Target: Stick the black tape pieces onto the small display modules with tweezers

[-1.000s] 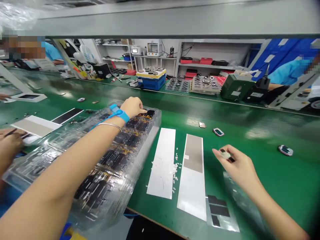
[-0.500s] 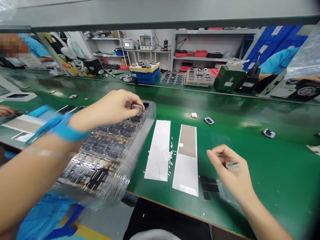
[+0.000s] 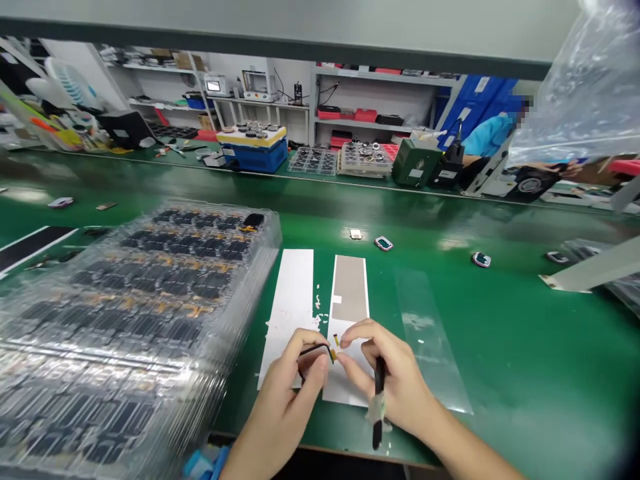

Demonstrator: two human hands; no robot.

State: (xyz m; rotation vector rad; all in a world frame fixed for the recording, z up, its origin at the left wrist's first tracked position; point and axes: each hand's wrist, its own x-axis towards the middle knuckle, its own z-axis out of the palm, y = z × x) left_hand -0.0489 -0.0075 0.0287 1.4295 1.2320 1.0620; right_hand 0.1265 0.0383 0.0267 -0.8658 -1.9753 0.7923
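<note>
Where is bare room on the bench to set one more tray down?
Bare green mat lies right of the clear film strip, below the pink-rimmed part. Crowded: the stacked plastic trays beside the white sheet, at your left hand and right hand.

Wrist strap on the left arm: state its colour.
The wrist strap is bright blue, shown at the bottom edge of the head view.

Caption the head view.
Left hand pinches a black flex strip; right hand grips a black tool, above a white sheet beside stacked clear trays.
</note>
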